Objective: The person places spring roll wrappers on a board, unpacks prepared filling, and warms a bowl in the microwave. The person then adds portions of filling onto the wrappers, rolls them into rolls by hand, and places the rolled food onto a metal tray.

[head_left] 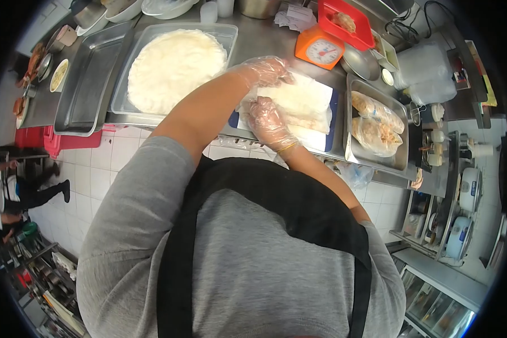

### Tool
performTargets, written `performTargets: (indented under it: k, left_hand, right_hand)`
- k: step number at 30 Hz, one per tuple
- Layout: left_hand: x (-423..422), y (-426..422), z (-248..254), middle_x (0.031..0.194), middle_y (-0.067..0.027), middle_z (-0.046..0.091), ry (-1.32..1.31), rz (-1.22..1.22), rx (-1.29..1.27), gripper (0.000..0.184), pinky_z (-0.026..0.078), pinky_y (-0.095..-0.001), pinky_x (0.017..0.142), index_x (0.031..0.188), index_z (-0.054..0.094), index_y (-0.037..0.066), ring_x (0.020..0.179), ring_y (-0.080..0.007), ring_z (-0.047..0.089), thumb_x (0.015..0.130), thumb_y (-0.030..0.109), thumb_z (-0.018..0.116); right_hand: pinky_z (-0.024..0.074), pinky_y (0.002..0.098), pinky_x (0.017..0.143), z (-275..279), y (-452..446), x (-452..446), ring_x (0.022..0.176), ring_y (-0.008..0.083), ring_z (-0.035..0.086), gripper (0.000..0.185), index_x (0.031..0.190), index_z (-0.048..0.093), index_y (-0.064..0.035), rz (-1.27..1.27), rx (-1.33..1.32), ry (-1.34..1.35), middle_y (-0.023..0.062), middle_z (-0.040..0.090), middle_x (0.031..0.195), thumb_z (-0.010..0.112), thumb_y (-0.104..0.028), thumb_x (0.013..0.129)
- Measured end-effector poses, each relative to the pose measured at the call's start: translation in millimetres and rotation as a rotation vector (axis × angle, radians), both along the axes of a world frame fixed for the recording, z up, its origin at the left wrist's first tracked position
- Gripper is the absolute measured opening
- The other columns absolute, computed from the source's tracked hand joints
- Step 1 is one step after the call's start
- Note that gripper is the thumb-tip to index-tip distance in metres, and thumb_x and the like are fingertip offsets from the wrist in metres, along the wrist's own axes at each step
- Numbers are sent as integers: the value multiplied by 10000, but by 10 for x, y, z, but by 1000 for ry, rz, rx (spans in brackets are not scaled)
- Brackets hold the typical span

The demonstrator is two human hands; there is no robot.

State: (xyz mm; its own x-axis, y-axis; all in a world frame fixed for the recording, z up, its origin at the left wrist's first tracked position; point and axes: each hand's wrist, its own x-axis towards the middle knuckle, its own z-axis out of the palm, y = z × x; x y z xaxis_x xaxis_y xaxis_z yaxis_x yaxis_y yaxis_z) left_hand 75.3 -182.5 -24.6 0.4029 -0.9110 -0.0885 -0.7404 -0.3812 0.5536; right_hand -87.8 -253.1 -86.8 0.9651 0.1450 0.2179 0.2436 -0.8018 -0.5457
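Observation:
A pale, thin wrapper sheet (304, 96) lies on white paper (315, 139) over a blue board (333, 112). A lumpy strip, perhaps filling, runs along its near side. My left hand (267, 71), in a clear plastic glove, is at the sheet's far left edge, fingers bent down and closed on it. Closer to me, my gloved right hand (269, 121) has its fingers curled round the near left end; they partly hide what they grip. To the left, a large round stack of pale wrappers (174, 70) sits in a clear plastic tray (231, 35).
Right of the board, a metal tray (352, 155) holds plastic bags of orange-brown food (376, 127). An orange dial scale (320, 49) stands behind, beside a red tray (360, 28). A deep metal pan (90, 79) is at left. Another person (17, 194) is far left.

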Motion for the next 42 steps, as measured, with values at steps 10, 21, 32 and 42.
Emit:
performTargets:
  k: [10, 21, 32, 42]
  left_hand:
    - [-284, -566, 230, 1212, -87, 631, -77, -141, 8, 403, 491, -377, 974, 1166, 705, 165, 1129, -283, 598, 792, 17, 674]
    - [-212, -514, 105, 1214, -78, 667, -41, -132, -43, 382, 509, -358, 934, 1211, 650, 75, 1076, -263, 630, 834, 16, 626]
    - [-270, -490, 172, 1249, -73, 649, 151, 19, -30, 339, 440, -378, 1024, 1217, 645, 90, 1111, -265, 605, 879, 95, 624]
    - [-65, -230, 180, 1261, -124, 570, -104, -90, 49, 470, 417, -414, 1055, 1273, 651, 219, 1220, -311, 509, 820, 93, 664]
  right_hand:
    - [493, 432, 876, 711, -1246, -609, 946, 348, 620, 358, 1123, 690, -51, -19, -141, -37, 162, 653, 963, 739, -137, 778]
    - [501, 449, 847, 889, -1080, -596, 976, 327, 618, 307, 1063, 707, -105, -38, -245, -67, 122, 667, 992, 736, -237, 786]
    - [455, 460, 902, 701, -778, -414, 1015, 360, 574, 285, 1074, 679, -70, 106, -34, 45, 168, 630, 1029, 674, -161, 803]
    - [487, 454, 874, 414, -591, -383, 1010, 344, 582, 284, 1102, 673, -64, 105, -140, -81, 154, 633, 1021, 653, -170, 840]
